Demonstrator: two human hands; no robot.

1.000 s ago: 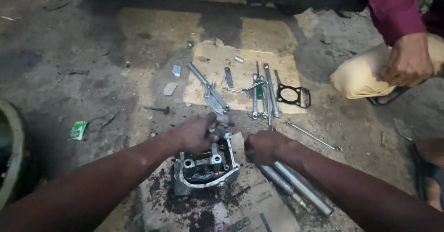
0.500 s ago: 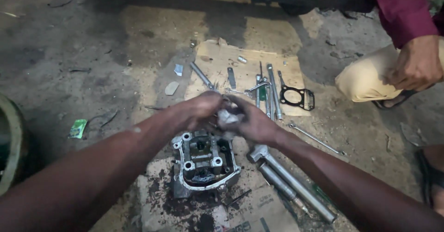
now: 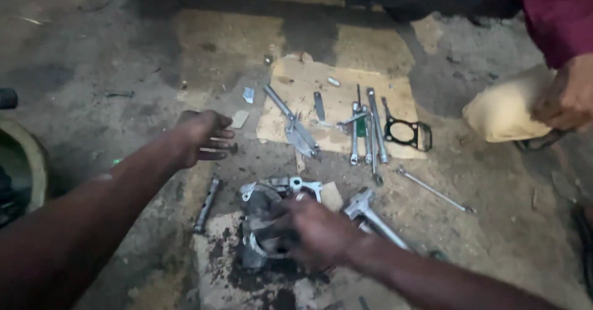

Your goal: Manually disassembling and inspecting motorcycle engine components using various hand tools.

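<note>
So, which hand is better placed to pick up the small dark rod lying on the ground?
Probably the left hand: it hovers open just above the rod. The right hand is busy on the metal engine part, farther away.

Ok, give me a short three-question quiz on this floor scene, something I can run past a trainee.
1. True or false: the right hand rests on the metal engine part.
2. Which is nearest the left hand? A) the black gasket B) the small bolt C) the long rod
3. What do the wrenches lie on?

Key
1. True: it is on the part's right side, over the dirty cardboard.
2. B: the bolt sits at its fingertips; whether they touch is unclear.
3. A flat piece of cardboard on the floor.
</note>
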